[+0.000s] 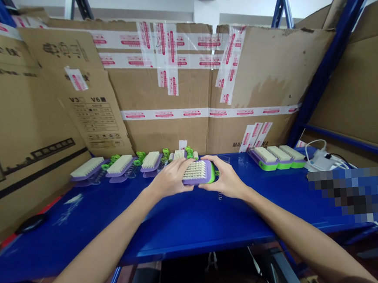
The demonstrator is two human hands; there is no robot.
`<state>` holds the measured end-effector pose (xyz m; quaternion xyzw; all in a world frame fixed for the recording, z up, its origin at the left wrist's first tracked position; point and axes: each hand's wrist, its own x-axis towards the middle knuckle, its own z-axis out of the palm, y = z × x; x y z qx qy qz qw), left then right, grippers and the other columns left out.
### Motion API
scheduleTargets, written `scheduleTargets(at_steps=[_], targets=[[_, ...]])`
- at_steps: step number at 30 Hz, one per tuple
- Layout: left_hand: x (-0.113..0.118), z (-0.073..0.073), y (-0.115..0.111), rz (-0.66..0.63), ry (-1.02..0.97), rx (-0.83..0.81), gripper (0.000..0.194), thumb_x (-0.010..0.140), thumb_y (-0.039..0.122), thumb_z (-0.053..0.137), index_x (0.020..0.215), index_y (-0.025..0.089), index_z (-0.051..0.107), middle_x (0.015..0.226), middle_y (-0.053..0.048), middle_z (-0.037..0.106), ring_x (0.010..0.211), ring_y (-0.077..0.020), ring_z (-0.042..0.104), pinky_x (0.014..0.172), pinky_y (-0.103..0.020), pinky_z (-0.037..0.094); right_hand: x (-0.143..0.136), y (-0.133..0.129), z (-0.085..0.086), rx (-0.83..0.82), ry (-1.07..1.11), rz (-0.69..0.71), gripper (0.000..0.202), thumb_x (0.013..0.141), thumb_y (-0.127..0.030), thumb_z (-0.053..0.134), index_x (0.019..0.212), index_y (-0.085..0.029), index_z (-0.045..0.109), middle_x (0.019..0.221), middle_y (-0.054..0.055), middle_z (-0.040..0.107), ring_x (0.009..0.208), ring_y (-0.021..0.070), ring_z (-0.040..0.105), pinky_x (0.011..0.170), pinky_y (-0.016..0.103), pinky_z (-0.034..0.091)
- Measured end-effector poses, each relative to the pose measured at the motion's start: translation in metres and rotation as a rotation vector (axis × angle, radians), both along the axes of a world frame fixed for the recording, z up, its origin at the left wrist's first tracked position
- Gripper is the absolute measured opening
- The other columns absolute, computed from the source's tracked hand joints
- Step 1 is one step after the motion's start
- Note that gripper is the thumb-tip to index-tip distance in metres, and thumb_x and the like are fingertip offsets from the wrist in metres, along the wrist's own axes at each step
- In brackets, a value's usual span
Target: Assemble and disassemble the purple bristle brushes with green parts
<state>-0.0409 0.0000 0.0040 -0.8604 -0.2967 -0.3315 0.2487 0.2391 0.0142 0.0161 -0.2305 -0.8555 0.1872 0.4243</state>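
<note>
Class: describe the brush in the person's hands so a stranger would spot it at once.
Find the blue table before the taped cardboard wall. Near its middle, the left hand and right hand hold a brush with pale bristles and a purple and green body. Other brushes sit along the table; this one alone is held.

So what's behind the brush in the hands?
Bristles and a green piece show behind the held brush; whatever lies lower is covered by it and the left hand.
</note>
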Motion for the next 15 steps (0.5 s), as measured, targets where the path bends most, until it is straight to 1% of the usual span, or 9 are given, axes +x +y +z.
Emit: scheduleTargets(at_steps=[3,6,8,12,13,15], targets=[[-0.003,0.001,0.001,-0.025,0.037,-0.001,0.083,0.089,0.034,0.081,0.162,0.013,0.049,0.138,-0.023,0.074,0.126,-0.0406,0.079,0.104,-0.057,0.071,0.002,-0.001,0.006,-0.079,-0.018,0.062,0.081,0.078,-0.038,0.102,0.148,-0.029,0.063,0.150,0.009,0.073,0.135,0.0340,0.073,0.117,0.053,0.057],[0.000,-0.002,0.002,-0.013,0.051,-0.004,0.084,0.086,0.032,0.081,0.161,0.012,0.050,0.136,-0.024,0.075,0.124,-0.0410,0.079,0.102,-0.057,0.071,-0.001,0.001,0.001,-0.092,-0.006,0.092,0.081,0.078,-0.035,0.100,0.148,-0.027,0.060,0.148,0.009,0.071,0.134,0.0326,0.072,0.115,0.050,0.058],[0.004,-0.005,0.001,0.029,0.039,0.005,0.084,0.085,0.032,0.083,0.159,0.011,0.051,0.134,-0.024,0.075,0.121,-0.0421,0.080,0.101,-0.059,0.071,-0.006,0.003,-0.007,-0.035,0.017,0.038,0.080,0.081,-0.036,0.098,0.149,-0.026,0.057,0.145,0.012,0.069,0.132,0.0339,0.070,0.113,0.053,0.058],[0.013,-0.007,-0.003,0.153,-0.020,0.011,0.086,0.083,0.036,0.089,0.156,0.008,0.052,0.133,-0.027,0.075,0.114,-0.0453,0.081,0.096,-0.062,0.071,-0.012,0.005,-0.022,0.129,0.022,-0.146,0.084,0.083,-0.044,0.100,0.152,-0.027,0.054,0.143,0.016,0.068,0.131,0.0407,0.066,0.113,0.065,0.056],[0.013,-0.006,-0.004,0.159,-0.022,0.006,0.087,0.083,0.037,0.089,0.156,0.009,0.052,0.133,-0.027,0.075,0.114,-0.0453,0.081,0.096,-0.062,0.071,-0.012,0.005,-0.023,0.145,0.029,-0.162,0.085,0.083,-0.046,0.100,0.152,-0.028,0.054,0.143,0.016,0.068,0.132,0.0414,0.065,0.113,0.066,0.055],[0.010,-0.003,-0.005,0.123,-0.005,-0.002,0.087,0.084,0.037,0.089,0.158,0.011,0.051,0.134,-0.025,0.075,0.117,-0.0439,0.081,0.099,-0.061,0.071,-0.012,0.003,-0.020,0.124,0.043,-0.131,0.082,0.084,-0.045,0.100,0.150,-0.028,0.055,0.141,0.015,0.069,0.132,0.0399,0.066,0.113,0.063,0.056]])
